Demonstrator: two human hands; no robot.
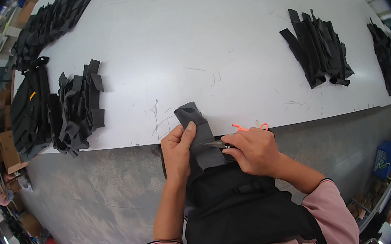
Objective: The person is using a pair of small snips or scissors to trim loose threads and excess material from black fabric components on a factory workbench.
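Observation:
My left hand pinches a dark grey fabric strip between thumb and fingers. One end of the strip lies over the table's near edge, the other hangs above my lap. My right hand is closed around small scissors, whose pointed metal blades point left and meet the strip's right side. Most of the scissors' body is hidden by my fingers. A bright orange looped piece shows just beyond my right knuckles; whether it belongs to the scissors I cannot tell.
Bundles of dark strips lie on the white table: a left pile, a right pile, one at the far left and one at the right edge. A black bag-like piece lies leftmost. Loose threads dot the tabletop. A blue crate stands right.

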